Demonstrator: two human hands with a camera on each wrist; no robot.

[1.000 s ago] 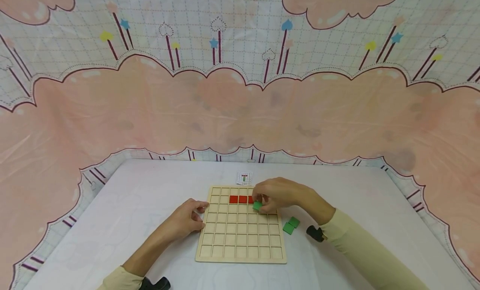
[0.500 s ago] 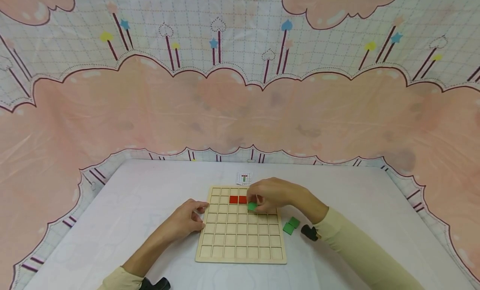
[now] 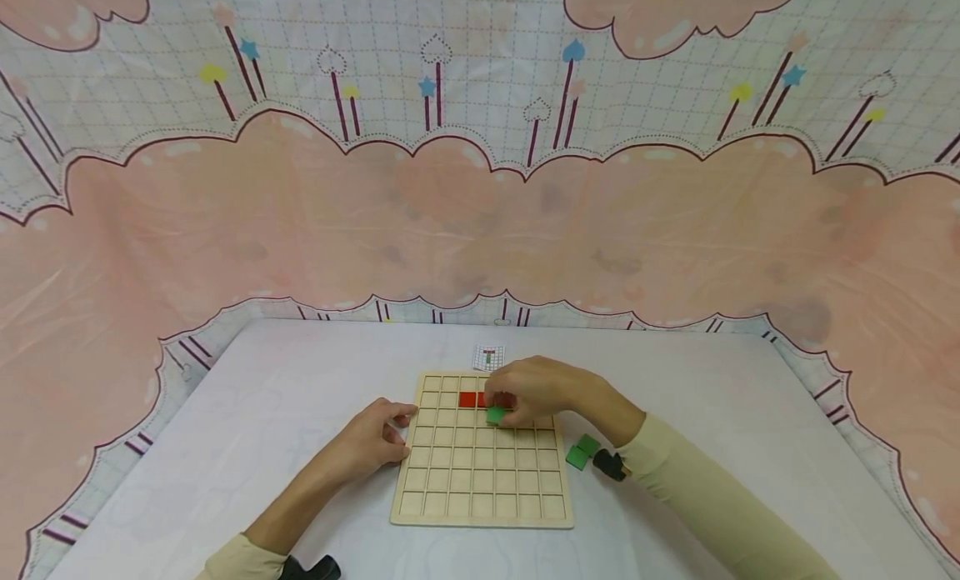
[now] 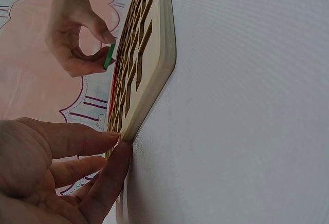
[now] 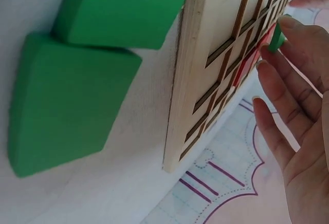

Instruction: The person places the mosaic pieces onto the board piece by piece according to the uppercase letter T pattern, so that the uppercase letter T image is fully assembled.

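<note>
The right hand (image 3: 528, 388) pinches a green square tile (image 3: 495, 416) between thumb and fingers over the wooden grid board (image 3: 483, 505). In the left wrist view the tile is tilted on edge, its lower side close to the board. It hovers just below a row of red tiles (image 3: 467, 400), partly hidden by the right hand. The left hand (image 3: 371, 438) holds the board's left edge, with thumb and index fingertips on the rim. Two more green tiles (image 3: 577, 457) lie on the table by the board's right side, one touching the other in the right wrist view.
A small printed card (image 3: 489, 357) with a grid and a coloured T-shaped pattern lies behind the board. White cloth covers the table (image 3: 300, 372). A patterned curtain (image 3: 465, 230) hangs behind it. Black wrist devices (image 3: 610, 465) are worn on both arms.
The right hand has moved left over the board with the green tile, which now hangs under the middle of the red row. The left hand and the board have stayed put.
</note>
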